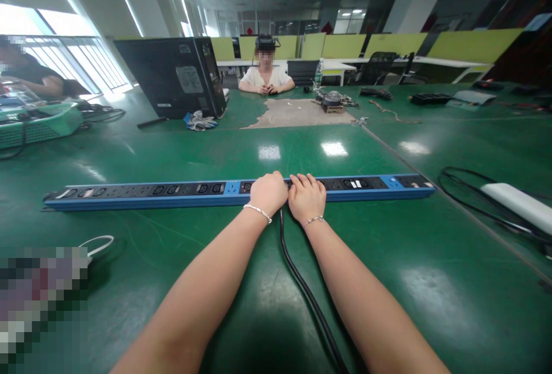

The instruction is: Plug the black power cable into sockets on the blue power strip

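Observation:
A long blue-and-black power strip (pixel 194 190) with several sockets lies across the green table in front of me. My left hand (pixel 269 195) is closed in a fist over its middle, at the end of a black power cable (pixel 297 276). The cable's plug is hidden by my fingers. Close beside it, my right hand (pixel 307 197) grips the strip from above, its fingers curled over the top. From between my hands the cable runs down towards me, between my forearms.
Further back on the table (pixel 207 155) stand a black computer case (pixel 172 78), a glove (pixel 200 121) and a torn cardboard sheet (pixel 293 114). A green basket (pixel 43 124) is on the left, a white adapter-like bar (pixel 517 204) with cables on the right. Another person (pixel 265 72) sits opposite.

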A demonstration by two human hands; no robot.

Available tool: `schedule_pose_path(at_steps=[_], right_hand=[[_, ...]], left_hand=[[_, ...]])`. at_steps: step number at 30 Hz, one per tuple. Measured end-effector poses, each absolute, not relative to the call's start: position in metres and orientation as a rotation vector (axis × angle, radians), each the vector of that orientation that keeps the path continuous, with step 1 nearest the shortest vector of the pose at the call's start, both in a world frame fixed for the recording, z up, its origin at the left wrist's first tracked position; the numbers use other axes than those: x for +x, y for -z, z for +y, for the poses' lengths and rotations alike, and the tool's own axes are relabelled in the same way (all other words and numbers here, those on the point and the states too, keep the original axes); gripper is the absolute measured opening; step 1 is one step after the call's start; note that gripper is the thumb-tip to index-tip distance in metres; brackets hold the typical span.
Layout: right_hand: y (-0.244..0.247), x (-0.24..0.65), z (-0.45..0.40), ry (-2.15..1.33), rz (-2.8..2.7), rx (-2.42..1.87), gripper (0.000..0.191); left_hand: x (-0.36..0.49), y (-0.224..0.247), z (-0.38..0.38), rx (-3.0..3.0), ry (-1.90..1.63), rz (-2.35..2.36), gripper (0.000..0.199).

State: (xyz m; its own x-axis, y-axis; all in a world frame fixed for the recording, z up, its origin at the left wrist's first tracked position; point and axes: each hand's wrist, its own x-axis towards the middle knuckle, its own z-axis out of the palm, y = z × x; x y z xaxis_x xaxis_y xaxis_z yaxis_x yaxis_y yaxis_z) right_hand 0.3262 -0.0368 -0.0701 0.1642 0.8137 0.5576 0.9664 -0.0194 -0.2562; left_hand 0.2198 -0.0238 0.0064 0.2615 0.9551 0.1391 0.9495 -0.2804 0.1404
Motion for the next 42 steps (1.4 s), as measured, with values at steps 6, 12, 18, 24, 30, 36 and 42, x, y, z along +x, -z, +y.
schedule_pose_path(at_steps=[6, 12, 18, 24, 30, 36, 42], right_hand=[[0.069, 0.325, -0.036, 0.335, -1.668, -1.886, 0.036], [0.068, 0.324, -0.035, 0.325, -1.66, -1.914, 0.036], [0.065, 0.324, -0.037, 0.305, -1.705, -1.952, 0.037], [0.066, 0.324, -0.038, 0.318, -1.679, -1.946, 0.038], [0.07, 0.324, -0.035, 0.335, -1.642, -1.914, 0.037], [0.071, 0.325, -0.035, 0.347, -1.637, -1.908, 0.036], [0.07, 0.325, -0.035, 0.365, -1.647, -1.92, 0.037]], left_hand=[[0.221, -0.008, -0.023, 2.402, -0.297, 1.881, 0.026], [0.22, -0.003, -0.024, 2.359, -0.308, 1.885, 0.024], [0.221, -0.07, -0.025, 2.36, -0.655, 1.862, 0.038], [0.163, -0.096, 0.005, 2.39, -0.557, 1.87, 0.033], [0.08, -0.025, 0.007, 2.129, -0.337, 1.982, 0.034], [0.075, -0.017, 0.001, 2.158, -0.29, 1.872, 0.034], [0.096, -0.025, 0.01, 2.207, -0.071, 2.003, 0.03]])
